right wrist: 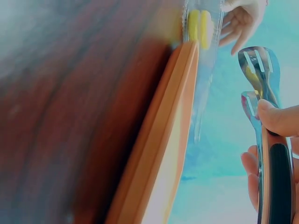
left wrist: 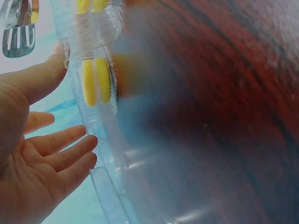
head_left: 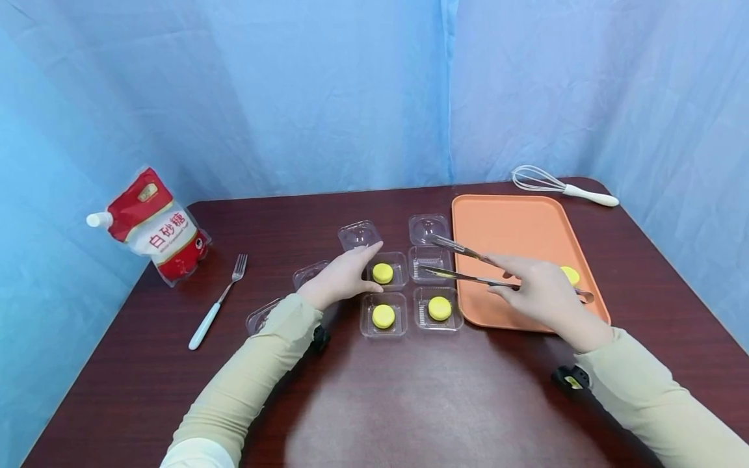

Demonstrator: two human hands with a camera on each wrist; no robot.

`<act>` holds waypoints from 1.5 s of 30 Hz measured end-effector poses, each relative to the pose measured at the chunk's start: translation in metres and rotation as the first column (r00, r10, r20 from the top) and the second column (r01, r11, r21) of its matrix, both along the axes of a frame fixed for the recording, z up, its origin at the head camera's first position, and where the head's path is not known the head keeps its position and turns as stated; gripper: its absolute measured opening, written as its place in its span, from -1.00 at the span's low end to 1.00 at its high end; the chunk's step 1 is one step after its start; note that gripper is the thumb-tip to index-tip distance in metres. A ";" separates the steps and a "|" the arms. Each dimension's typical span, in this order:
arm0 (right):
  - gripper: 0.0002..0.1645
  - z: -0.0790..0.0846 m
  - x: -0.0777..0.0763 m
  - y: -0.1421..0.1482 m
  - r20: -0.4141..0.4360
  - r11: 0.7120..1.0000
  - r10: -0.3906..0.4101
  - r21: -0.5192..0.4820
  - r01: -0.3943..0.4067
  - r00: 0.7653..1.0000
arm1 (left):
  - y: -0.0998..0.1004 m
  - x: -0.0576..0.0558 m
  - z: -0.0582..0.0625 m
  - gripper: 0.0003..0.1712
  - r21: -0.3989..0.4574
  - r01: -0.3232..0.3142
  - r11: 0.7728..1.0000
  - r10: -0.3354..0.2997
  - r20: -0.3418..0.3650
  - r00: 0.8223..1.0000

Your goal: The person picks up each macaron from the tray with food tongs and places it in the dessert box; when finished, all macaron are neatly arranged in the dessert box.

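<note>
L hand point(head_left: 345, 276): fingers spread, holding nothing, thumb & index either side of the back-left box point(head_left: 400, 272); can't tell if touching. Prob. there to steady it. R hand point(head_left: 541, 289): fingers curled round the tongs point(head_left: 474, 279), whose tips are apart w/ nothing between, by the back-right box point(head_left: 433, 256). Gripped along the handle, prob. for reach & so fingers stay off food. Yellow cakes point(head_left: 383, 316): 1 ea. in back-left & both front boxes point(head_left: 383, 333), another on the tray point(head_left: 509, 227), set beside the boxes on the worktop point(head_left: 439, 403), presumably for a short carry.
</note>
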State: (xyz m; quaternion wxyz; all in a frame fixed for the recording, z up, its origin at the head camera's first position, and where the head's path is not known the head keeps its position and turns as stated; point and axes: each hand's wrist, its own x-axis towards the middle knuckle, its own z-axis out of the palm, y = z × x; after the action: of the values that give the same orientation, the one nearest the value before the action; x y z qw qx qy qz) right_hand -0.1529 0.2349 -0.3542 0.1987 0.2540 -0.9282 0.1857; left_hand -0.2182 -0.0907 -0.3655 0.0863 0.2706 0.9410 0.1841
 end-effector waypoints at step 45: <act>-0.36 -0.014 0.032 0.106 0.078 0.960 -0.279 0.038 0.277 0.957 | 0.079 -0.019 0.028 -0.05 -0.172 0.085 0.981 -0.084 0.010 0.996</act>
State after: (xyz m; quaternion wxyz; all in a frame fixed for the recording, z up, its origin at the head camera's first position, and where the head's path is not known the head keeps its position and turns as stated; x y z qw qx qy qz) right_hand -0.1210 0.3413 -0.3681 0.1808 0.1158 -0.9645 0.1539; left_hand -0.2374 -0.0120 -0.3377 0.1185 0.3016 0.9409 0.0988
